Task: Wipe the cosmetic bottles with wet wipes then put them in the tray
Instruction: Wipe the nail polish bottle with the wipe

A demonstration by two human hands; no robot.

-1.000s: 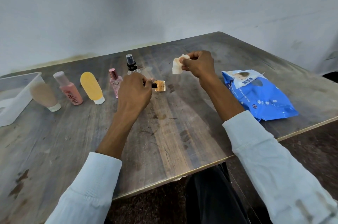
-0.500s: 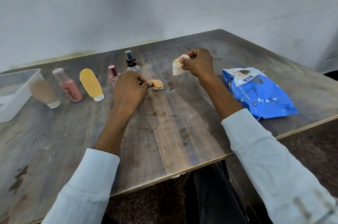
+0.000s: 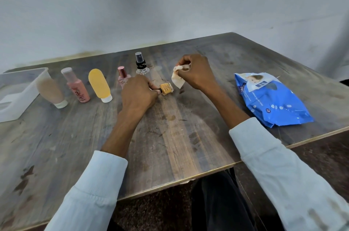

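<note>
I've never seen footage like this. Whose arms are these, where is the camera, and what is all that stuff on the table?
There is no machine here: these are a person's own arms in pale blue sleeves, filmed by one camera worn on the head, looking forward and down.

The left hand grips a small amber glass bottle by its dark cap. The right hand pinches a crumpled white wet wipe.

On the worn wooden table, from left to right, stand a white plastic tray, a beige tube, a pink bottle, a yellow tube, a small pink glass bottle and a clear spray bottle. On the right lies a blue pack of wipes.
</note>
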